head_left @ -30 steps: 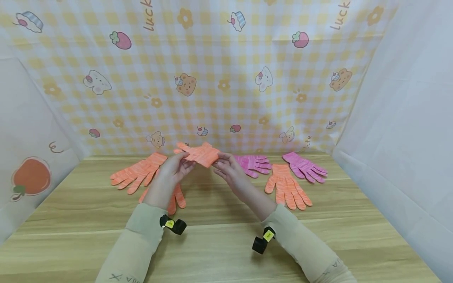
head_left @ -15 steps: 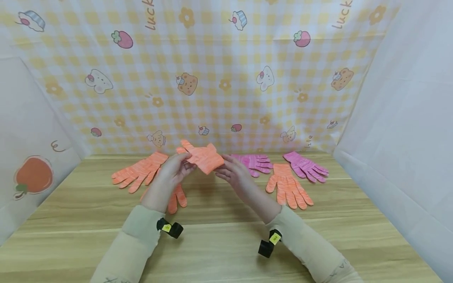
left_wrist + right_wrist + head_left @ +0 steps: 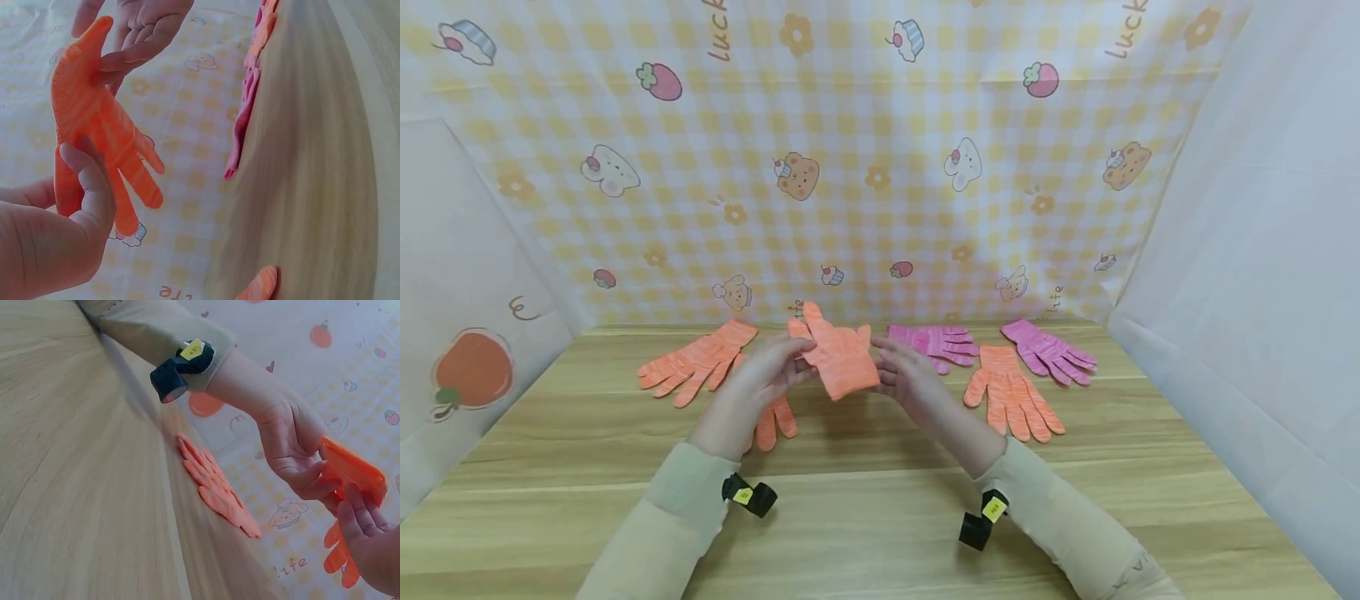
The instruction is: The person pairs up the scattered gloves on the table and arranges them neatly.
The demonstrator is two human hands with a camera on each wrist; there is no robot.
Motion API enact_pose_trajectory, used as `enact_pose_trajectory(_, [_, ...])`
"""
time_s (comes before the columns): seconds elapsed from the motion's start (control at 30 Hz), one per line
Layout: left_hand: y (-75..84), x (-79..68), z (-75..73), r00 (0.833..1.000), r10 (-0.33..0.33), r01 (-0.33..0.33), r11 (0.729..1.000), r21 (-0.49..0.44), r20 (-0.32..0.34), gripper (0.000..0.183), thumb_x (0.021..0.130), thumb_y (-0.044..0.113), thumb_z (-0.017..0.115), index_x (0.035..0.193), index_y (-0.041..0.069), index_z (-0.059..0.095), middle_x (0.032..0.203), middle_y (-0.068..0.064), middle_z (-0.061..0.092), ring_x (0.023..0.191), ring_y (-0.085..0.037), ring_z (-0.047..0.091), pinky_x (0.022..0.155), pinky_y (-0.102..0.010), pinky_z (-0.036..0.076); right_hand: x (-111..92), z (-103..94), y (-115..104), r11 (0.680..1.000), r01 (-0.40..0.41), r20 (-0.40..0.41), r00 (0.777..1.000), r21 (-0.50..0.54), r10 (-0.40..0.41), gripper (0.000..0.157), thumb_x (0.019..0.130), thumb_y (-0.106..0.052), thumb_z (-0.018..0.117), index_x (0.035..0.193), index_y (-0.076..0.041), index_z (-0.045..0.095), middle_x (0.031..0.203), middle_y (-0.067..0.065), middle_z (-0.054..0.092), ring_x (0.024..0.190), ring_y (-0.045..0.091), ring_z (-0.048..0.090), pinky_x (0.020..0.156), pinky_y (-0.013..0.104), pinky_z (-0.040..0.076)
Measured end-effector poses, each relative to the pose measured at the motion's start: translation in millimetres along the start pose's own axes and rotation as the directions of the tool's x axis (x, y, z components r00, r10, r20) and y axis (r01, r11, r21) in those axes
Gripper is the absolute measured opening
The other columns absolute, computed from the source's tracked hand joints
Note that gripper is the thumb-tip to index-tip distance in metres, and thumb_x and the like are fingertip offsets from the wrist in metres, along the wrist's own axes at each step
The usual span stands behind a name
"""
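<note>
In the head view an orange knitted glove [image 3: 846, 358] is held up above the table, cuff toward me. My left hand [image 3: 769, 371] pinches its left side between thumb and fingers, as the left wrist view also shows. On the glove's right side is my right hand [image 3: 917, 385], its fairly straight fingers touching the glove in the right wrist view. Beneath my left forearm lies another orange glove [image 3: 778, 421], partly hidden. One more orange glove [image 3: 700, 362] lies flat at the left.
Right of my hands lie a pink glove [image 3: 932, 343], an orange glove [image 3: 1009, 396] and a second pink glove [image 3: 1051, 354]. The wooden table [image 3: 865, 533] ends at a checked curtain [image 3: 880, 225]. White sheets close both sides.
The held glove has tipped and come down slightly, its cuff now lower and facing me. My right hand has shifted a little right and down. The gloves on the table stay put.
</note>
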State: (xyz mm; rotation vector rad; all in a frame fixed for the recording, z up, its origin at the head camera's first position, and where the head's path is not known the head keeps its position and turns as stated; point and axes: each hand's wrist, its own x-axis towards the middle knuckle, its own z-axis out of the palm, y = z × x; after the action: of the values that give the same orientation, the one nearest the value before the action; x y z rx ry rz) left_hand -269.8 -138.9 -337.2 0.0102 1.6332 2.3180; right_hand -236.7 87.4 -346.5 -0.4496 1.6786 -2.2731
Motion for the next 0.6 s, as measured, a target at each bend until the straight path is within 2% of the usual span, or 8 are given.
enact_pose_trajectory(0.1, [-1.0, -2.5, 0.1, 1.000, -0.011, 0.010, 0.999, 0.044, 0.027, 0.003, 0.099, 0.003, 0.047, 0.101, 0.004, 0.046, 0.076, -0.001, 0.055, 0.066, -0.013, 0.057, 0.068, -0.027, 0.051, -1, -2.5, 1, 0.999, -0.024, 0.000, 1.000, -0.039, 0.024, 0.054, 0.100, -0.018, 0.045, 0.147, 0.003, 0.029, 0.118, 0.012, 0.058, 0.097, 0.014, 0.061, 0.091, 0.033, 0.047])
enact_pose_trajectory(0.3, [-3.2, -7.9, -1.8, 0.999, -0.018, 0.015, 0.996, 0.088, 0.033, 0.006, 0.100, 0.006, 0.047, 0.103, 0.005, 0.042, 0.080, -0.002, 0.050, 0.065, -0.011, 0.056, 0.068, -0.027, 0.051, -5, -5.4, 5, 0.991, -0.049, 0.013, 0.999, -0.127, 0.051, 0.052, 0.100, -0.020, 0.048, 0.145, 0.001, 0.033, 0.138, 0.022, 0.044, 0.100, 0.016, 0.060, 0.090, 0.032, 0.047])
enact_pose_trajectory(0.43, [-4.9, -10.3, -3.9, 0.999, -0.033, 0.028, 0.992, 0.122, 0.040, 0.007, 0.099, 0.006, 0.048, 0.102, 0.005, 0.042, 0.080, -0.002, 0.048, 0.064, -0.012, 0.054, 0.068, -0.028, 0.051, -8, -8.9, 9, 0.984, -0.031, 0.023, 0.999, -0.175, 0.036, 0.048, 0.101, -0.016, 0.046, 0.143, 0.004, 0.037, 0.142, 0.022, 0.040, 0.098, 0.016, 0.059, 0.090, 0.033, 0.048])
enact_pose_trajectory(0.6, [-8.7, -11.0, -7.0, 0.996, -0.046, 0.032, 0.980, 0.195, 0.071, 0.006, 0.099, 0.005, 0.048, 0.096, 0.006, 0.043, 0.078, -0.001, 0.049, 0.065, -0.011, 0.054, 0.075, -0.033, 0.051, -11, -12.8, 13, 0.972, 0.018, 0.056, 0.998, -0.235, -0.005, 0.046, 0.101, -0.014, 0.047, 0.140, 0.009, 0.039, 0.142, 0.023, 0.039, 0.102, 0.021, 0.059, 0.094, 0.041, 0.046])
